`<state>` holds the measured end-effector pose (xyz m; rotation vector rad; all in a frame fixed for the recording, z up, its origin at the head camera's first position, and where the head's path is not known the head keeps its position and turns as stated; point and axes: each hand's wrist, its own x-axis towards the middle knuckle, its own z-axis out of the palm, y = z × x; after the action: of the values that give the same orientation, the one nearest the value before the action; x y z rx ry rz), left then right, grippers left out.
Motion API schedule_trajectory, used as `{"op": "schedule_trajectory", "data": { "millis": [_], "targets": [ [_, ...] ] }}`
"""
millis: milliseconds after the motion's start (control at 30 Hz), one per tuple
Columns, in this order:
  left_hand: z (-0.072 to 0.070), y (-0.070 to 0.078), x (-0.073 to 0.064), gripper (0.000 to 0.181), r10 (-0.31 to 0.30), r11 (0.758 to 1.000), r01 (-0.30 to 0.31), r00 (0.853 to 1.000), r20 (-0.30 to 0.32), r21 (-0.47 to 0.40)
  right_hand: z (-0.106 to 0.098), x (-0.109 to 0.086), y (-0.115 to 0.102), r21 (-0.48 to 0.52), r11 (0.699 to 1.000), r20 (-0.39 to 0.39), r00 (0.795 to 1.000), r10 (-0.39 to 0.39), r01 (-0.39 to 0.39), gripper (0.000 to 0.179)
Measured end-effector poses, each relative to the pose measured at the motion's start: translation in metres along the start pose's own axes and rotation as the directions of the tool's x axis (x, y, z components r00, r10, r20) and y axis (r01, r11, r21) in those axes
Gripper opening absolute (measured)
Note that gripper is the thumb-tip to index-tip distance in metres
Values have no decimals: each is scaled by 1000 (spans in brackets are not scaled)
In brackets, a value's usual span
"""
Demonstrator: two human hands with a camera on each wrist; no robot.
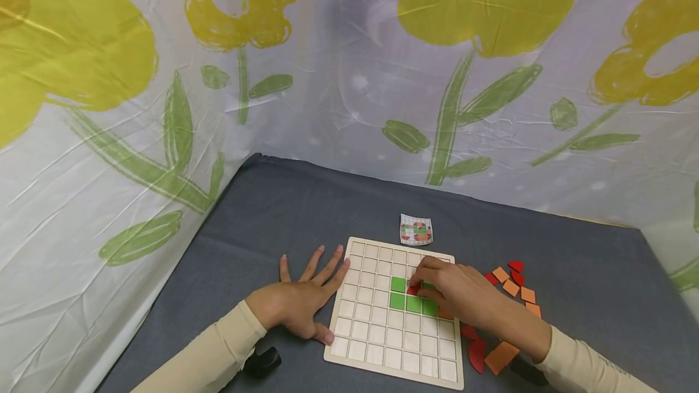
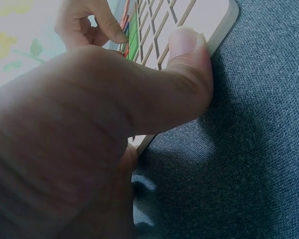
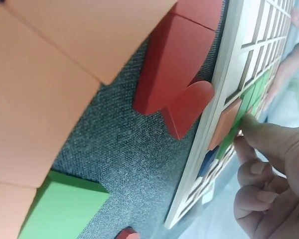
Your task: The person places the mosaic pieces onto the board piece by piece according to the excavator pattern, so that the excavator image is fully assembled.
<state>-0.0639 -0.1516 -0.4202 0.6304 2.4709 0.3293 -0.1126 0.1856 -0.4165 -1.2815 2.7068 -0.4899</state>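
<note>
A pale wooden grid board (image 1: 377,335) lies on the dark cloth with several green squares (image 1: 397,301) and an orange square (image 1: 445,313) set in its cells. My left hand (image 1: 300,305) is spread beside it, its thumb (image 2: 184,45) on the near left corner and its fingertips along the left edge. Over the right half of the board, my right hand (image 1: 464,288) pinches a small red piece (image 1: 412,290) between thumb and index finger, right at a cell among the green squares. In the right wrist view, a dark blue piece (image 3: 208,162) also sits in the grid.
Behind the board lies a small pattern card (image 1: 416,230). To the board's right are loose orange pieces (image 1: 501,358), red rounded pieces (image 1: 477,355) and, in the right wrist view, a green piece (image 3: 65,206). A flower-printed curtain (image 1: 338,77) rises behind the table.
</note>
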Motion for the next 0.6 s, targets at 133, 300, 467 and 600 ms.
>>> {"op": "schedule_trajectory", "data": {
  "millis": [133, 300, 467, 600],
  "targets": [
    [0, 0, 0, 132, 0, 1000, 0, 1000, -1, -2, 0, 0, 0, 3, 1000, 5, 1000, -2, 2, 17],
    [0, -1, 0, 132, 6, 1000, -6, 1000, -5, -6, 0, -1, 1, 0, 1000, -18, 1000, -22, 22, 20],
    [1, -1, 1, 132, 5, 1000, -5, 1000, -7, -4, -9, -6, 7, 35, 999, -38, 999, 13, -12, 25],
    [1, -1, 1, 132, 4, 1000, -4, 1000, -6, 0, -17, -14, 18, 15, 998, -75, 996, 54, -53, 24]
  ]
}}
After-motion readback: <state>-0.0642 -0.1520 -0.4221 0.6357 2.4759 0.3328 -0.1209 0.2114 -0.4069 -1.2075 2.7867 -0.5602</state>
